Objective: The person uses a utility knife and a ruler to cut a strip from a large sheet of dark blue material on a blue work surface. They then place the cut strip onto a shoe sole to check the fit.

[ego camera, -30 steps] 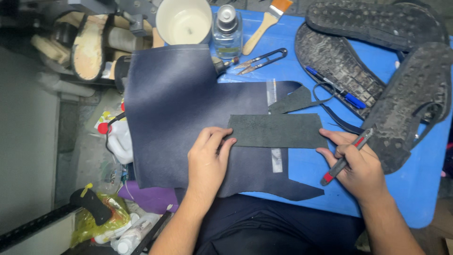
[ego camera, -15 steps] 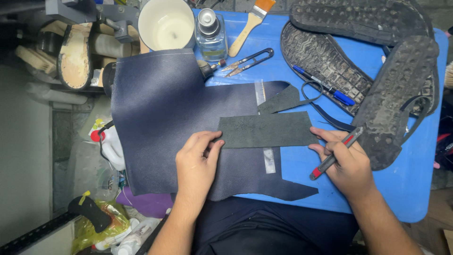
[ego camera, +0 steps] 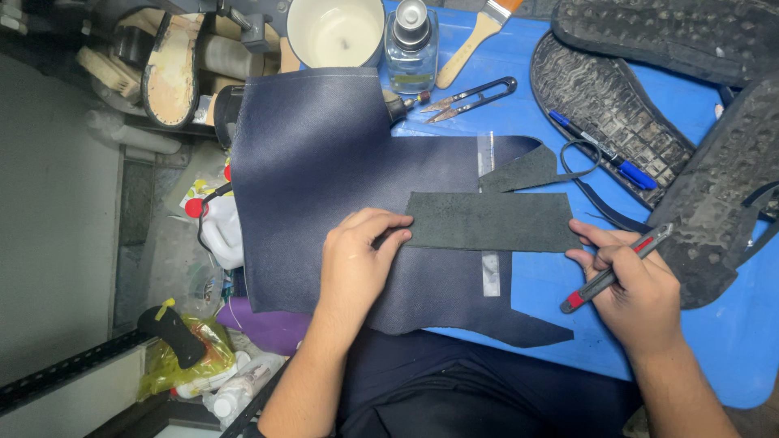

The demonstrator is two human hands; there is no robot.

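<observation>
Dark suede strip (ego camera: 491,221): left hand (ego camera: 357,264) flat on it | right hand (ego camera: 637,284) gripping utility knife (ego camera: 614,269)

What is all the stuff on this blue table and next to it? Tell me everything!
table: 1, blue, under everything
leather sheet: 1, dark navy, centre-left
suede piece: 1, dark grey, on the leather
shoe soles: 3, black, right
cup: 1, cream, top
glass bottle: 1, clear, beside cup
brush: 1, wooden handle, top
snips: 1, black, top centre
pen: 1, blue, on a sole
left hand: pressing the suede's left end
right hand: holding a grey-and-red utility knife
</observation>
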